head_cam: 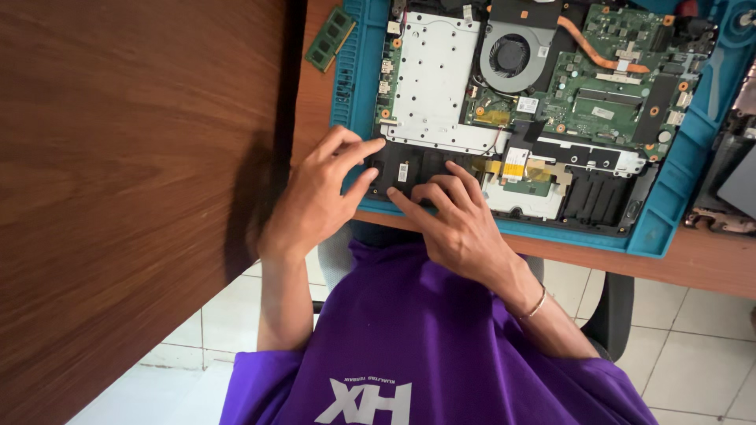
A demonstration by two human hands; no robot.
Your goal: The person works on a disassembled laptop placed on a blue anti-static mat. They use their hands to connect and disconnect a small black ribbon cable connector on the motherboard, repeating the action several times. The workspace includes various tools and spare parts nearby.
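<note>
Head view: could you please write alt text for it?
Two bare hands, left hand and right hand, press on the near black edge of an opened laptop lying on a blue mat; a green memory module lies beside it.

A brown wooden surface (709, 264) runs beneath the hands, a darker wood panel (118, 197) to their left, white floor tiles (693, 346) below.

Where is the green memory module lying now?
In the head view, the green memory module lies upper left on the wooden desk, just left of the blue mat.
</note>
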